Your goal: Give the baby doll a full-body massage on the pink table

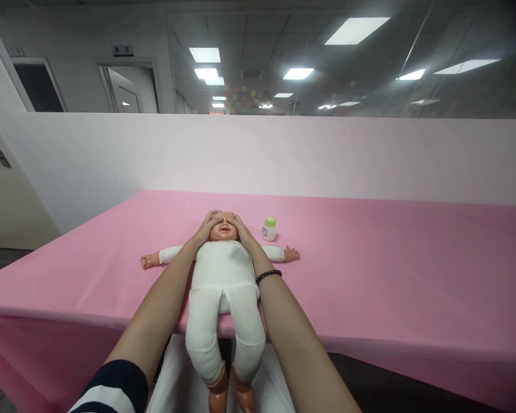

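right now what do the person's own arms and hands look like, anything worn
The left hand and right hand are bare, without gloves. The left arm ends in a short sleeve with dark and white stripes. The right wrist wears a dark beaded bracelet.

Jar by doll's head, gap beyond, probably

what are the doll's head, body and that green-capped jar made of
The doll's head looks like glossy moulded vinyl or plastic, given its shine. The doll's body seems white cloth, with sewn seams. The jar looks like smooth plastic, though glass is possible.
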The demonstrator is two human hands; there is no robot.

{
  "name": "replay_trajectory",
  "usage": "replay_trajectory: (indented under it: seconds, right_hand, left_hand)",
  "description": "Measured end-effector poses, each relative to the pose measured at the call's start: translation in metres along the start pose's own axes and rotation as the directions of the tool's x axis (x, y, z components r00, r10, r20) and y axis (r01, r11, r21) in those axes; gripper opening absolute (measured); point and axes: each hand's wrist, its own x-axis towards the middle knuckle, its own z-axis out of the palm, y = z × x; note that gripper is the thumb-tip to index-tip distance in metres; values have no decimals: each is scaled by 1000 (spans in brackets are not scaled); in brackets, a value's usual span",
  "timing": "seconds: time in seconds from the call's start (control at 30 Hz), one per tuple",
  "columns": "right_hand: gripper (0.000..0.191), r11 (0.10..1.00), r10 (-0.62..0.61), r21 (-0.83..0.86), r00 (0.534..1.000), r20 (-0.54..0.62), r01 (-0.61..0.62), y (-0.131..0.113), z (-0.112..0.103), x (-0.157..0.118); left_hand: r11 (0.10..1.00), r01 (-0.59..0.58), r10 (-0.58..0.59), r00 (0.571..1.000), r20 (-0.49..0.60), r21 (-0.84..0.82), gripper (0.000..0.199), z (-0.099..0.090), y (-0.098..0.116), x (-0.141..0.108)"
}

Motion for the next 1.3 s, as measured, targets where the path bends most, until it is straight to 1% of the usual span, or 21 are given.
replay_trajectory:
  seconds: [0.13, 0.3, 0.47, 0.67, 0.8, 0.87, 0.9, 0.97, 1.03, 1.07, 1.13, 1.3]
  right_hand:
    - [53, 998, 55, -29, 998, -32, -56, -3, 0, -4]
    - [58, 997, 76, -18, 996, -54, -77, 3, -2, 2]
    - [59, 995, 95, -10, 994, -58, -96, 4, -4, 2]
    - [59, 997, 82, -9, 996, -46, -82, 2, -2, 0]
    - [58, 996, 76, -40, 996, -40, -77, -3, -1, -4]
    - [66, 994, 97, -47, 995, -31, -98, -8, -2, -8]
    - [73, 992, 115, -57, 993, -17, -116, -11, -3, -11]
    - [95, 982, 162, -104, 987, 25, -158, -18, -5, -17]
    - [118, 971, 200, -150, 977, 75, -187, -24, -7, -23]
    - [125, 968, 209, -163, 973, 97, -191, -27, -7, -25]
    - [132, 965, 214, -184, 968, 129, -189, -31, -8, -28]
    - [136, 948, 249, -241, 955, 160, -206, -38, -7, -32]
  left_hand:
    - [1000, 9, -9, 1000, 12, 13, 58, -2, 2, -2]
    - [1000, 25, -25, 1000, 4, 8, 56, -1, 3, -3]
    - [999, 23, -24, 1000, 9, 23, 58, -1, 2, -3]
    - [999, 17, -17, 1000, 0, 29, 59, -2, -1, -1]
    - [996, -35, 31, 998, 49, 77, 61, -10, -3, -2]
    - [989, -86, 74, 991, 107, 117, 64, -16, -4, -3]
    - [986, -107, 89, 986, 144, 128, 68, -19, -4, -3]
    - [984, -124, 95, 971, 219, 125, 81, -24, -4, -4]
    - [988, -114, 82, 956, 280, 102, 97, -27, -3, -5]
    - [990, -106, 74, 952, 299, 93, 102, -29, -2, -6]
    - [991, -95, 59, 946, 319, 98, 107, -30, -1, -7]
    - [983, -74, 14, 941, 337, 167, 108, -30, 2, -11]
